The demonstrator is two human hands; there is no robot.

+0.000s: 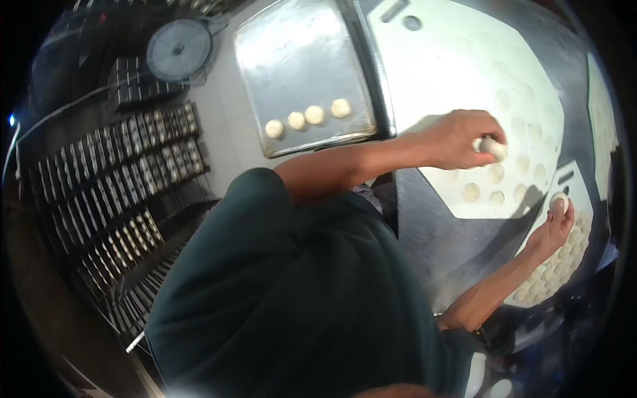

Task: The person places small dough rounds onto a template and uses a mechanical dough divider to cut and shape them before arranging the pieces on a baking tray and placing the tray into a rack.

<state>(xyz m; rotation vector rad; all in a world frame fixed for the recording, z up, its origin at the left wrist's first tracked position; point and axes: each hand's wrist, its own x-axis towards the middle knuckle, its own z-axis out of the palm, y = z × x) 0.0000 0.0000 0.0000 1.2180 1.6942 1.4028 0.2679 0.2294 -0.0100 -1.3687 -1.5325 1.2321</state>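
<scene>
My left hand is closed around a pale dough ball, held over a large white board. A second bit of dough seems to show beside it, but the fingers partly cover it. On the board below and around that hand lie several flattened-looking round dough pieces. Farther right, my right hand grips another dough ball at its fingertips. It is above a smaller white board with a slot handle, whose lower part is crowded with dough balls.
Left of the large board is a metal baking tray with several dough balls in a row near its front edge. Loaded racks of trays stand on the left, near a round grey fan-like object. A metal worktop supports the boards.
</scene>
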